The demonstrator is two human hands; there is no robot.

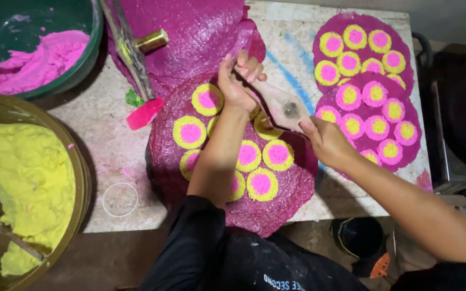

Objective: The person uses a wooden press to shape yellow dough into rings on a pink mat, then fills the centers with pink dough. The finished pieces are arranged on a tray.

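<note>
- Left hand [237, 83] reaches forward over the magenta disc with yellow-and-pink rounds [227, 161], its grip curled round the far end of a flat pale wooden paddle [279, 105].
- Right hand [327, 141] pinches the paddle's near end, held just above the disc.
- Left: yellow-paste basin [79, 178], pink-paste green basin [90, 51]; finished discs [370, 91] on the bench [95, 116] right.

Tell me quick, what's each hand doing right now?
Left hand: closed around the far end of a flat wooden paddle.
Right hand: closed on the paddle's near end.
</note>
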